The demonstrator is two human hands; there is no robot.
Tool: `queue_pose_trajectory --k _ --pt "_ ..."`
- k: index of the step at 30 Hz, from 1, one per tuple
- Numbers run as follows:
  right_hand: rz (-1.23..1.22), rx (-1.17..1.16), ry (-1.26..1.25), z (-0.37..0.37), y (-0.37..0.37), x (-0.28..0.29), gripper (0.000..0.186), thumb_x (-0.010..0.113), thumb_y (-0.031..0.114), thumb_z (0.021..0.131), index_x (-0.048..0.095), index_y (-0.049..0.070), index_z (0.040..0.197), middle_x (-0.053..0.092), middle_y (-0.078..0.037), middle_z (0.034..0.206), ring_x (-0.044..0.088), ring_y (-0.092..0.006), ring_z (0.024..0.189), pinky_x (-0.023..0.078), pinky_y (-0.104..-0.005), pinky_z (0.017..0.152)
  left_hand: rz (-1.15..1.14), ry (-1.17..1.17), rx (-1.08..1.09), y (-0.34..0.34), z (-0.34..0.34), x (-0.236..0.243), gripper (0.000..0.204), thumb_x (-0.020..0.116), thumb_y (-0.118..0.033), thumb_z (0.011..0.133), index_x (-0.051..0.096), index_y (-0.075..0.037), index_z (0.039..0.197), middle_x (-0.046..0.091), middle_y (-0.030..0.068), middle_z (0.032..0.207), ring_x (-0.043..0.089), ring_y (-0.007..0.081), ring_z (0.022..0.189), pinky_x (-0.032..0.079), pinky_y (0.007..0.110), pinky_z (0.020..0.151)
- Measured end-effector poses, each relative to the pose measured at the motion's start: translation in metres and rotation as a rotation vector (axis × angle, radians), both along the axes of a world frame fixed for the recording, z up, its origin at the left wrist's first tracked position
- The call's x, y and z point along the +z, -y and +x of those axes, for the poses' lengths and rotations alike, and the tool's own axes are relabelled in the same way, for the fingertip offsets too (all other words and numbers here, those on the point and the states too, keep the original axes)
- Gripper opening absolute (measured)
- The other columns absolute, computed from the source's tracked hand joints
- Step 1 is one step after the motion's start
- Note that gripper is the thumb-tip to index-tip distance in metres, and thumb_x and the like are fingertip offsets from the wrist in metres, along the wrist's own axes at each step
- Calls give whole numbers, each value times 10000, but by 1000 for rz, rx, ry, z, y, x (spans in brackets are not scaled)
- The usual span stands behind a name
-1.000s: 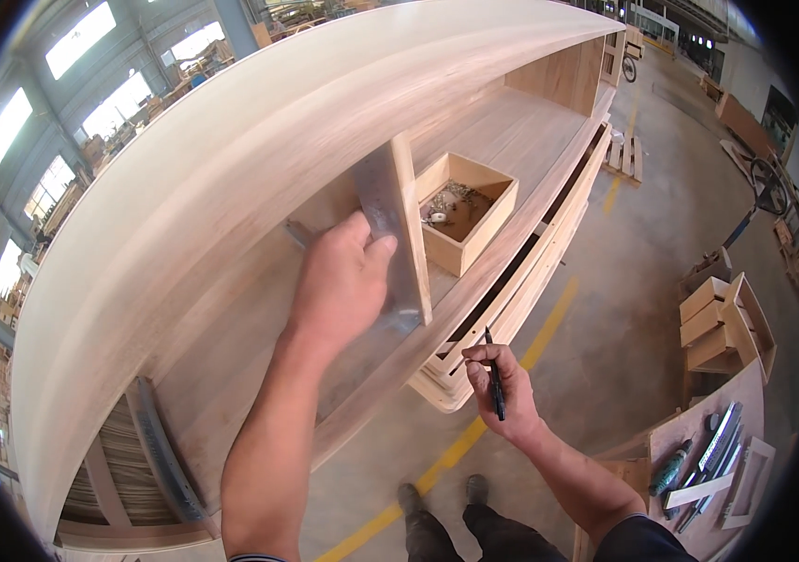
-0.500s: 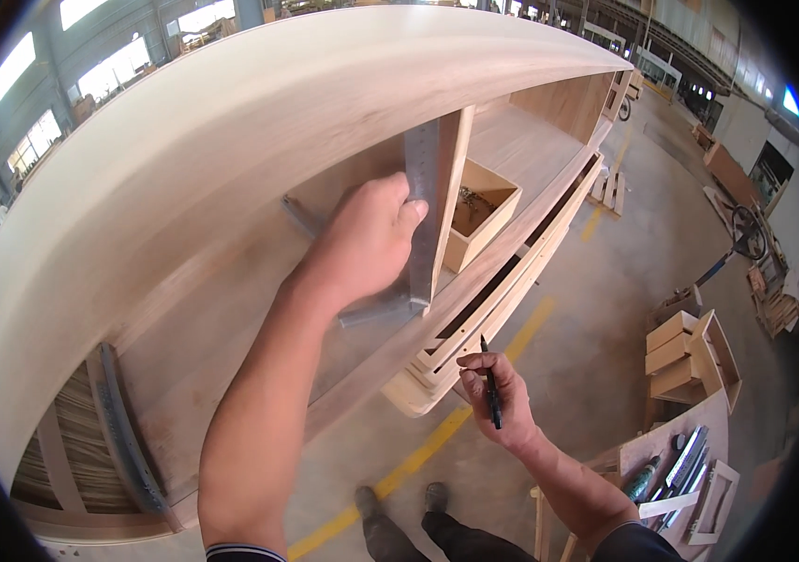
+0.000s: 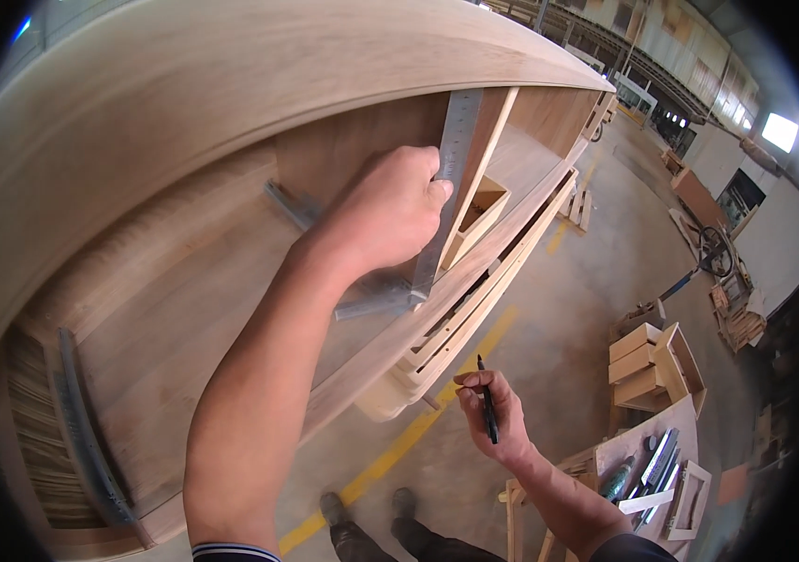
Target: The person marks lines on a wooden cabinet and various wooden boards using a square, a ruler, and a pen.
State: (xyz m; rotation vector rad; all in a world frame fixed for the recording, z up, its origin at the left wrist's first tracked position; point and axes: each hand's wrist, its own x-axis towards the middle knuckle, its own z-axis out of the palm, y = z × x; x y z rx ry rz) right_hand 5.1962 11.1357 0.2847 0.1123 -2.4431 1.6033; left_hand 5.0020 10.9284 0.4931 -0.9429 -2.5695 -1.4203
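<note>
My left hand (image 3: 395, 208) reaches into an open wooden cabinet, its fingers closed on a steel square (image 3: 460, 131). The square's marked blade stands upright along a vertical wooden divider (image 3: 487, 167). Its lower arm (image 3: 371, 306) lies on the cabinet's bottom board, partly under my wrist. My fingertips behind the blade are hidden. Lower right, outside the cabinet's front edge, my right hand (image 3: 504, 426) pinches a black pen (image 3: 488, 412), tip upward, touching nothing else.
Beyond the divider sits a small wooden box (image 3: 482, 217). The cabinet's broad curved top (image 3: 259, 66) overhangs my left arm. A low table (image 3: 680, 426) at lower right holds tools and a small frame (image 3: 690, 501). Wooden boxes (image 3: 648, 365) stand behind it.
My view has shifted, so the cabinet appears turned and the floor items sit further left. My left hand keeps its hold on the square, and my right hand still has the pen.
</note>
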Motion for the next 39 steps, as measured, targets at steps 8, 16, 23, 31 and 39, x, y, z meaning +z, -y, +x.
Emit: queue_pose_trajectory --k 8,16,23,31,39 --pt "-41 -34 46 12 -8 1 97 555 23 1033 546 42 1128 658 -71 1133 552 -68 881 479 -244 804 55 -51 -63 -10 -15 -13 232 569 -156 1031 603 59 952 622 48 782 626 132 717 582 331 692" --pt "-118 0 -30 0 19 26 120 581 58 1024 604 30 1139 645 -31 933 561 -93 806 487 -266 720 94 -57 27 16 -5 -19 201 588 -156 1030 621 24 949 667 69 818 678 145 737 606 325 644" --pt "-132 194 -179 4 30 69 429 566 314 1066 523 0 1355 619 -169 1357 608 -209 1138 466 -358 1013 388 211 -229 39 79 -14 189 606 -162 1024 559 -11 920 636 22 805 626 98 724 555 301 655" --pt "-485 1228 235 13 158 85 416 691 69 958 615 48 1366 726 -99 1065 651 -165 980 528 -338 903 395 278 12 184 225 -31 110 550 -115 1063 589 -19 1097 667 65 978 619 170 944 509 345 839" --pt "-335 1240 118 29 268 81 382 804 132 883 648 81 1228 674 -45 852 615 -135 714 531 -300 689 693 355 477 249 332 -15 400 454 -187 1122 461 57 1439 649 149 1249 650 228 1131 518 367 1015"
